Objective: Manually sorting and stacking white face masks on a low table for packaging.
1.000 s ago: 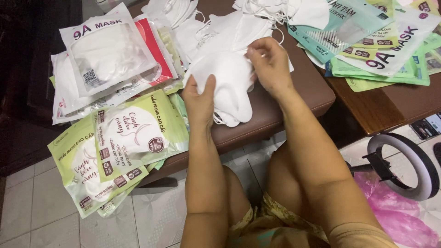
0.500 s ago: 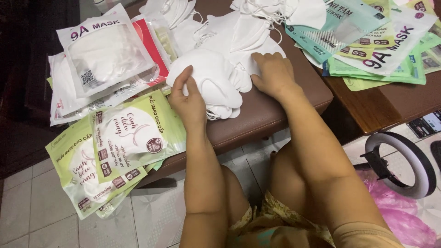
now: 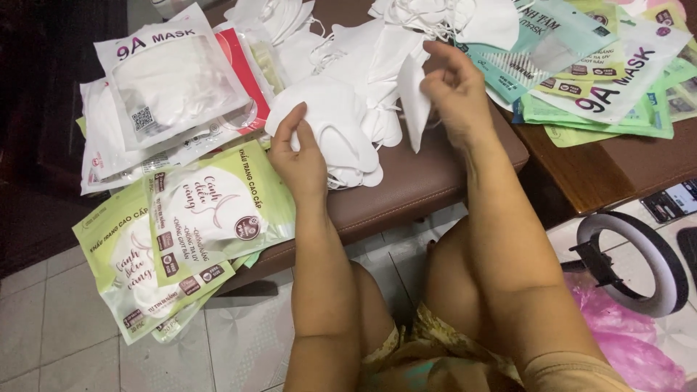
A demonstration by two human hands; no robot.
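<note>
A stack of white folded face masks (image 3: 334,127) lies on a brown padded stool (image 3: 414,181). My left hand (image 3: 299,156) rests against the stack's left edge, thumb and fingers curled around it. My right hand (image 3: 456,91) is raised a little above the stool and pinches a single white mask (image 3: 412,101) that hangs down from its fingers. More loose white masks (image 3: 377,43) are heaped behind the stack.
Green-and-white mask bags (image 3: 189,232) overhang the stool's left front corner, with clear and red mask packets (image 3: 167,87) behind them. Teal and green packets (image 3: 602,72) lie on a wooden table to the right. A ring light (image 3: 639,261) and pink plastic (image 3: 632,334) sit on the tiled floor.
My right hand has lifted off the stack and now holds one mask up beside the loose pile. My left hand has stayed at the stack's left edge.
</note>
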